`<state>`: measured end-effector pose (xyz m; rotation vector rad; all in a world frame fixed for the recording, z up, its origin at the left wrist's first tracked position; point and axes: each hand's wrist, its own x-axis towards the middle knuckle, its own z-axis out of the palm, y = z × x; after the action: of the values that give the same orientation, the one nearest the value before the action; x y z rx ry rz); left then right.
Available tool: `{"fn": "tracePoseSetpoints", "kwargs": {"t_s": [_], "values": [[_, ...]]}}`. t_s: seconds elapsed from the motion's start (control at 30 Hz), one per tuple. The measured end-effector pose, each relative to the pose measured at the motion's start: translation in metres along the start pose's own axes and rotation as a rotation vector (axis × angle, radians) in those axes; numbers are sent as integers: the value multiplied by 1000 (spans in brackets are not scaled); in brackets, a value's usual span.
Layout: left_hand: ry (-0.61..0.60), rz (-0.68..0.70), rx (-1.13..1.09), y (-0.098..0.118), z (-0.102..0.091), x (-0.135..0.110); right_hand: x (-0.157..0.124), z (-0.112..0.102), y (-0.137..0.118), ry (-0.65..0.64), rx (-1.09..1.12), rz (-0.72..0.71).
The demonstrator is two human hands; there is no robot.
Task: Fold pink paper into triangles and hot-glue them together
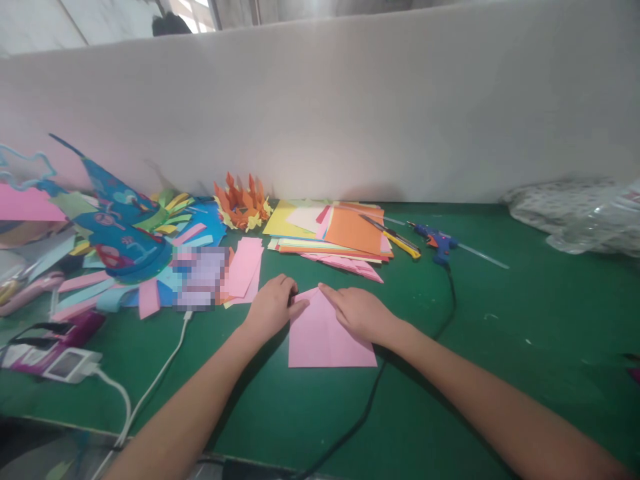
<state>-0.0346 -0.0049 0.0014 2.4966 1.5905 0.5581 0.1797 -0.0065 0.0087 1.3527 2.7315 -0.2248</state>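
Observation:
A pink paper sheet (325, 337) lies on the green table (500, 320) in front of me, its two far corners folded in to a point. My left hand (274, 305) rests on the sheet's far left edge, fingers curled, thumb pressing the fold. My right hand (356, 311) lies flat over the right fold, its index finger stretched toward the tip. Neither hand lifts the sheet off the table.
A stack of coloured paper (330, 230) lies behind, with a yellow utility knife (397, 239) and a blue glue gun (435, 241) whose black cable runs toward me. Paper crafts (125, 227) crowd the left, a plastic bag (575, 213) the right. A white wall panel stands behind.

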Motion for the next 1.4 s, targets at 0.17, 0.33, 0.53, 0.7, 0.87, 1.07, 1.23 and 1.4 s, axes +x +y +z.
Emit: {"fn": "tracePoseSetpoints", "kwargs": {"t_s": [0.17,0.33,0.53,0.7,0.87,1.07,1.23,1.4], "values": [[-27,31,-164,8,5,0,-1,2,0,33,16,24],[6,177,-274,18,10,1,-2,0,0,52,23,34],[-68,344,-169,19,3,-2,-2,-5,-1,16,32,12],[-128,368,-133,21,-6,-3,-2,-3,-1,22,1,-5],[-110,360,-66,18,-4,0,-1,-2,-1,29,-59,-14],[-178,353,-81,9,-16,-4,-1,-5,3,-13,-116,-65],[-208,353,-115,7,-21,-4,-2,-5,4,-43,-141,-112],[-189,359,-101,7,-19,-2,-1,-3,-2,-14,-102,-12]]}}
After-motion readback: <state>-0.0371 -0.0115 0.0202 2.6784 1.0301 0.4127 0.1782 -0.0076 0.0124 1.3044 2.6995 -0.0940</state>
